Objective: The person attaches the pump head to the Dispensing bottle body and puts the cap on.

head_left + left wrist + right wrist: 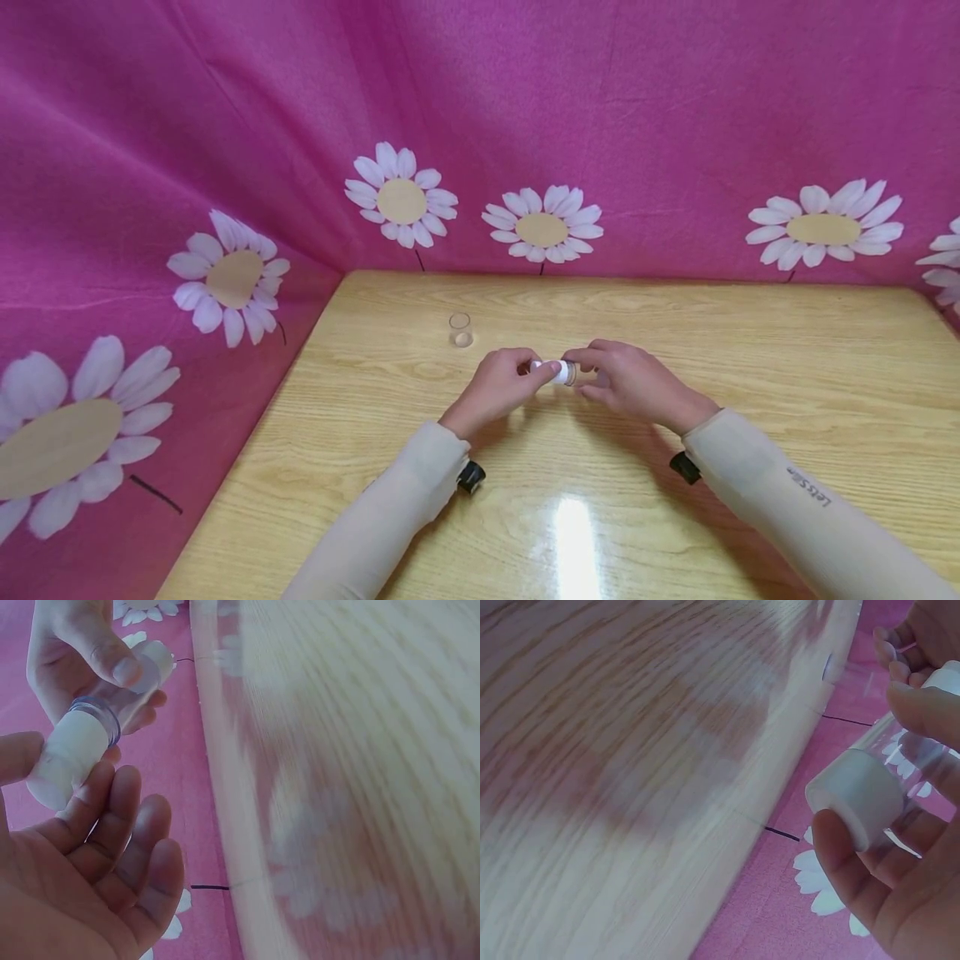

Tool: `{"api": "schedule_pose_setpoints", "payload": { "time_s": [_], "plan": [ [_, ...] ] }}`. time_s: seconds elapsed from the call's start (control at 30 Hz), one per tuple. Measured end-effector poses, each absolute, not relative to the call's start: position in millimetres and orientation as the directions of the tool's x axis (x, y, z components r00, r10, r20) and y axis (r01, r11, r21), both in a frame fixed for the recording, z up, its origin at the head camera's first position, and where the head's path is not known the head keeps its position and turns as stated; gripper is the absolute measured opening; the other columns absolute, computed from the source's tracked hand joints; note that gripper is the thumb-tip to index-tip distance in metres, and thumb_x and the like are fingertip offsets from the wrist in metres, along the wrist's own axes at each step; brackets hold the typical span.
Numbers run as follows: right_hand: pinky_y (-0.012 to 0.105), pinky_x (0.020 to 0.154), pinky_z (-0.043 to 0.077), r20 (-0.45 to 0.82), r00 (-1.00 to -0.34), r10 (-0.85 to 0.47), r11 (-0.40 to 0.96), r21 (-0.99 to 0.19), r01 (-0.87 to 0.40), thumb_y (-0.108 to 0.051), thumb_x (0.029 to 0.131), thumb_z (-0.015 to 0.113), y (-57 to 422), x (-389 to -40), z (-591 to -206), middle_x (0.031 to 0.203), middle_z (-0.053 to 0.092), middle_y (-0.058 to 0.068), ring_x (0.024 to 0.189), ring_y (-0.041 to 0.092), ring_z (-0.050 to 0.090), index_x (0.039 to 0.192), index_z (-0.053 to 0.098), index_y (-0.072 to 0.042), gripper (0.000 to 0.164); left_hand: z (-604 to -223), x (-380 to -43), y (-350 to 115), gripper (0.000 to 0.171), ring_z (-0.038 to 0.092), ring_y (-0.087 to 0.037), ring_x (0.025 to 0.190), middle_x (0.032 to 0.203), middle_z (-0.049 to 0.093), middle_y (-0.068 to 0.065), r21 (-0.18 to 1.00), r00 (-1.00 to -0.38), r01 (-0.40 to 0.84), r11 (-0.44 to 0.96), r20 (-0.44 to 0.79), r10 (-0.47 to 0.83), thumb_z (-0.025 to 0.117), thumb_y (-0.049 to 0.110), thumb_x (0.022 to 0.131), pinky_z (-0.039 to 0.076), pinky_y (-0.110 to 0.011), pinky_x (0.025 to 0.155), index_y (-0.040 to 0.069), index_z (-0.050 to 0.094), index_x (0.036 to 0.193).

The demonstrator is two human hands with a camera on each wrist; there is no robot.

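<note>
Both hands meet above the table around a small clear bottle (126, 701) with white ends. My left hand (501, 385) pinches its white top (69, 756) between thumb and fingers; a clear ring edges this piece. From the other side my right hand (633, 379) grips the clear body with thumb and fingers. In the right wrist view the bottle's white base (859, 796) pokes out between those fingers. The bottle lies tilted on its side in the grip. A small clear cup-shaped cap (461, 332) stands upright on the table, beyond the left hand.
The wooden table (360, 408) has a bright light reflection near its front. A pink cloth (652, 100) with white daisies hangs along the back and left edges. Dark wrist straps sit at both sleeves.
</note>
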State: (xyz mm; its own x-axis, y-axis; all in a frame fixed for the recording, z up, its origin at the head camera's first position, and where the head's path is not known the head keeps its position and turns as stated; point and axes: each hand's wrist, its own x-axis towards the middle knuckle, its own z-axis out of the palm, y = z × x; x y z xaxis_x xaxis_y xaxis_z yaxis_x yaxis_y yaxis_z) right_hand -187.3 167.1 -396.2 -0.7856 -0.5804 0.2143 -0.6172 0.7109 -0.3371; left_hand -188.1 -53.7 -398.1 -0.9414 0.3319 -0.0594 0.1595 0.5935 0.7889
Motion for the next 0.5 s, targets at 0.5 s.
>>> {"api": "schedule_pose_setpoints", "payload": {
  "time_s": [0.5],
  "plan": [
    [0.037,0.072,0.057,0.212,-0.788,-0.578,0.710,-0.345,-0.614,-0.018,0.086,0.076,168.0,-186.8,-395.3,0.097,0.067,0.006,0.080,0.017,0.068,0.128,0.064,-0.008,0.044,-399.7,-190.6,-54.0,0.020,0.058,-0.014,0.082,0.093,0.065,0.001,0.818,-0.913,0.260,0.513,0.035,0.407,0.070,0.029,0.092,0.046,-0.023,0.062,0.017,0.066,0.108]
  ]
}}
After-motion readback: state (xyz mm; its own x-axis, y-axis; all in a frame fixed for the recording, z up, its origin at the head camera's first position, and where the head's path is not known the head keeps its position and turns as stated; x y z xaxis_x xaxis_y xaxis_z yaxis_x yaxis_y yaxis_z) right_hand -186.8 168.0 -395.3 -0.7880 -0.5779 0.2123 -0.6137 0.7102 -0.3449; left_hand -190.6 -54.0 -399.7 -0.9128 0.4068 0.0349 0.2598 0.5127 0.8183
